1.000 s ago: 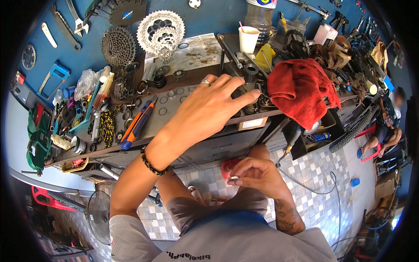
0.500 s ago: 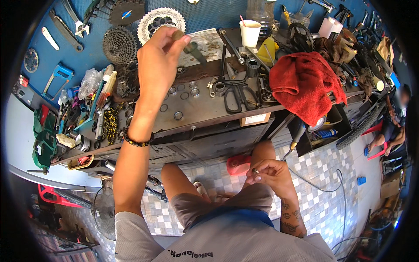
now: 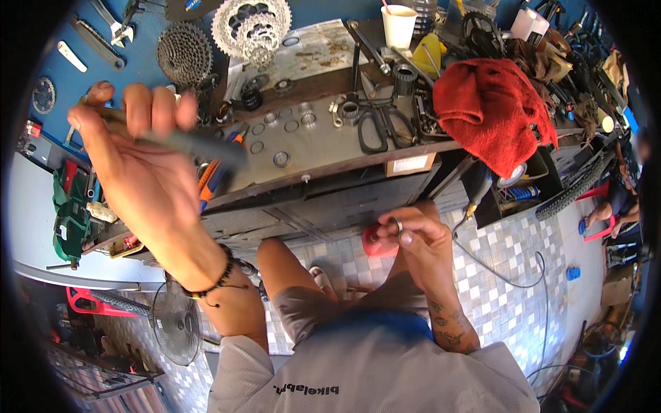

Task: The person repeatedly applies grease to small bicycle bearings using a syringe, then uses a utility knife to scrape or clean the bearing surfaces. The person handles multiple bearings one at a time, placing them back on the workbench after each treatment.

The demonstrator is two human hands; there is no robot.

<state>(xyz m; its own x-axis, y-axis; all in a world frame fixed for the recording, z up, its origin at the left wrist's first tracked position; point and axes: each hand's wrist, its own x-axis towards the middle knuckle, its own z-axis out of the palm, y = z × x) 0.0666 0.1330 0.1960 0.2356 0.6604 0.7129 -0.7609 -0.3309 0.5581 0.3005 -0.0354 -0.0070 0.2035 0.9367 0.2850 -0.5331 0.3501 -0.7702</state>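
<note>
My left hand [image 3: 148, 158] is raised over the left of the workbench, palm up. Its fingers curl around a dark bar-shaped tool [image 3: 206, 146] with a brownish end; motion blurs it, so its exact kind does not show. Low in front of my right thigh, my right hand [image 3: 423, 237] pinches a small metal ring [image 3: 395, 226] between thumb and fingers. Several loose bearing rings [image 3: 281, 158] lie on the workbench [image 3: 323, 155]. Orange-and-blue handles of a hand tool [image 3: 212, 180] show beside my left wrist.
Black scissors [image 3: 387, 127] and a red cloth [image 3: 489, 113] rest on the bench's right half. Behind them stands a white cup [image 3: 398, 26]. Bicycle cassettes [image 3: 184, 54] are at the back left. A fan [image 3: 175, 322] stands at lower left, and a cable [image 3: 506, 281] crosses the tiled floor.
My left hand has swung left and turned palm up with the dark tool, uncovering the bench's middle. My right hand has risen slightly, and its ring shows more plainly.
</note>
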